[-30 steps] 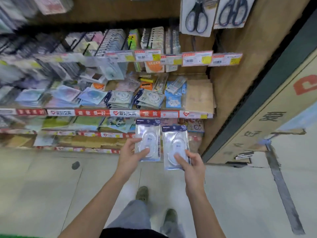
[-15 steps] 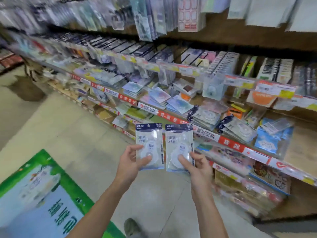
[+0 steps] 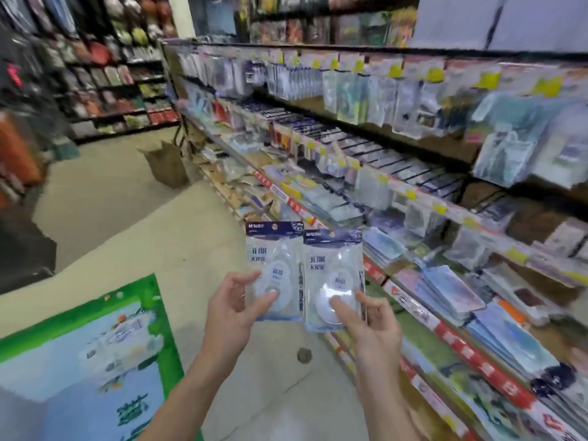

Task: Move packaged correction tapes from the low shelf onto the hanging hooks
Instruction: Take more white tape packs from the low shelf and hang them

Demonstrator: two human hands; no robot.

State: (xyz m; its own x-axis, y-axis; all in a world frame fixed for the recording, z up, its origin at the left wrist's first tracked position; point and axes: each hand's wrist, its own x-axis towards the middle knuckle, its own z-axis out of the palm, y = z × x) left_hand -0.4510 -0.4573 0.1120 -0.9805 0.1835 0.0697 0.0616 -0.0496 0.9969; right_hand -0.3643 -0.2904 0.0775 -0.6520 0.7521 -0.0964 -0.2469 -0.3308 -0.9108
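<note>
Between both hands, nothing released — left hand (image 3: 230,308) pinches one packet (image 3: 274,271), right hand (image 3: 374,326) the other packet (image 3: 334,280); view has swung from low shelf (image 3: 451,316) toward hooks (image 3: 397,157) above.

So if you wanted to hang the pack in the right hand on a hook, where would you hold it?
Probably by its lower half, coming from below, as the right hand does now. The right pack is flat and upright, and gripping low leaves its dark header at the top free for a hook.

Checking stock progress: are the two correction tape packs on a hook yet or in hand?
In hand. The left hand pinches one pack, the right hand the other pack, both upright, off any hook.
</note>
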